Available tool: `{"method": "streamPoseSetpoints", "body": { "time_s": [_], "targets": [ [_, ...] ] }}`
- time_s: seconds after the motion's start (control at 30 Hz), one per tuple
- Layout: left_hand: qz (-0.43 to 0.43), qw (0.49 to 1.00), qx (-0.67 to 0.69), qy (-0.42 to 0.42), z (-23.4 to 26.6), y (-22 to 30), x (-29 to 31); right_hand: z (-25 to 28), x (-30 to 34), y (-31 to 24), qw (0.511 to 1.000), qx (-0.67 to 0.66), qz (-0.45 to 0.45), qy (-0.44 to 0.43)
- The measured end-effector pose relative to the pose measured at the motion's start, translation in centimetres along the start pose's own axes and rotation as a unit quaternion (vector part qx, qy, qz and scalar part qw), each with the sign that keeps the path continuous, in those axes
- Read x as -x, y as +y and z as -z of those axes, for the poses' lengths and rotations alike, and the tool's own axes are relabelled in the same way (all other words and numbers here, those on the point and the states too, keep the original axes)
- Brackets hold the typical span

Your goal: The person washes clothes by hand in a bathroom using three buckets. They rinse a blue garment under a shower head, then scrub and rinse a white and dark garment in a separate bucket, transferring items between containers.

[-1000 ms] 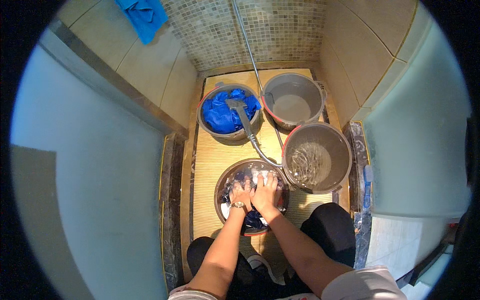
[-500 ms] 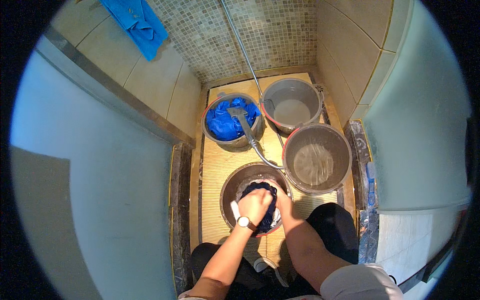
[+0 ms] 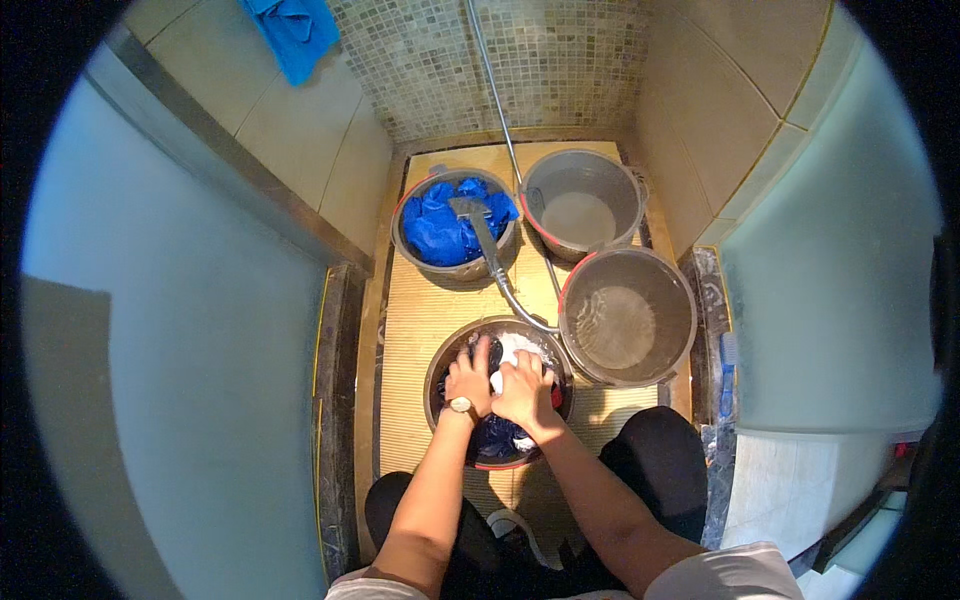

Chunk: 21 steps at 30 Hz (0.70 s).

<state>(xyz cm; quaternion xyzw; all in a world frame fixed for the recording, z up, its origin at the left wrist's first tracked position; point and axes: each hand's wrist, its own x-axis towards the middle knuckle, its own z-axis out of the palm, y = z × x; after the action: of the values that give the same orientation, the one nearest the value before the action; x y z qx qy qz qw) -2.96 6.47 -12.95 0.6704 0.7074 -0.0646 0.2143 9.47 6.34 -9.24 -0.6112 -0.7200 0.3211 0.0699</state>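
Note:
A grey bucket (image 3: 563, 375) in front of me holds wet laundry: dark navy cloth (image 3: 497, 437), white cloth (image 3: 523, 345) and a bit of red. My left hand (image 3: 468, 386) presses down on the dark cloth at the left, its fingers stretched forward and apart. Beside it, my right hand (image 3: 526, 392) is closed, fingers curled down into the laundry. A small white piece shows between the two hands, against the right one; its kind is unclear. The right fingertips are partly hidden.
Behind stands a bucket (image 3: 398, 235) of blue cloth, a shower head (image 3: 470, 208) resting over it with its hose (image 3: 513, 303) trailing forward. Two water buckets (image 3: 690, 330) (image 3: 585, 160) stand at right. A blue brush (image 3: 728, 375) lies on the right ledge; glass panels flank both sides.
My hands were together around a bunched navy cloth; now they are apart and pressed lower into the bucket, side by side. More white cloth shows at the back. The view has shifted slightly.

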Motion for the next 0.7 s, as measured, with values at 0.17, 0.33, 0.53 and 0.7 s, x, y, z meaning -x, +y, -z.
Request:
{"method": "streamPoseSetpoints", "body": {
  "time_s": [0.17,0.33,0.53,0.7],
  "targets": [
    [0.027,0.990,-0.048,-0.126,-1.6,0.6,-0.3,-6.0,-0.7,2.0,0.980,-0.068,-0.010,0.185],
    [0.070,0.996,0.013,-0.052,-2.7,-1.2,-1.1,-4.0,-1.4,1.3,0.993,-0.098,-0.037,0.052],
    [0.082,0.959,0.260,0.084,0.4,0.9,0.7,-6.9,-5.1,6.1,0.720,-0.679,-0.100,0.102],
    [-0.232,0.943,0.183,0.152,3.1,7.8,4.8,-14.0,-7.0,12.3,0.648,-0.759,-0.061,0.019]
  ]
}}
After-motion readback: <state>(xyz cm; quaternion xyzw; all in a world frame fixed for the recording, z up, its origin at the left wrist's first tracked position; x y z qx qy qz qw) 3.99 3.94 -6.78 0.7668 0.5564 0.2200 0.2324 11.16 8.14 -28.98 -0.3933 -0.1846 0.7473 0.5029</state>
